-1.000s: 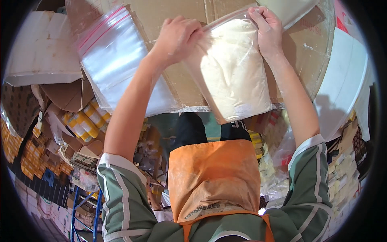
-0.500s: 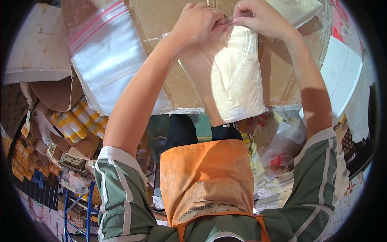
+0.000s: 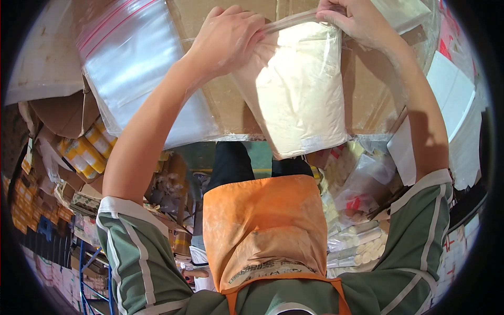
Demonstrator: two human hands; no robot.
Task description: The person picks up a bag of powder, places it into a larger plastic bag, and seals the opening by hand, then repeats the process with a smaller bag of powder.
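Note:
I hold a clear zip bag filled with white powder (image 3: 299, 94) upright over a cardboard surface (image 3: 367, 89). My left hand (image 3: 228, 39) pinches the bag's top edge at its left end. My right hand (image 3: 354, 18) pinches the same top strip at its right end. The strip is stretched between the two hands. Beside my left forearm lies a stack of empty clear zip bags with red seal strips (image 3: 139, 68).
An orange apron (image 3: 262, 226) hangs below the cardboard surface. Yellow packets (image 3: 86, 149) and cartons lie at the left. Clear bags of white pieces (image 3: 357, 236) lie at the lower right. A white box (image 3: 457, 115) stands at the right.
My hands first came together at the top middle of the powder bag, then drew apart along its top strip. The bag now sits more central and upright.

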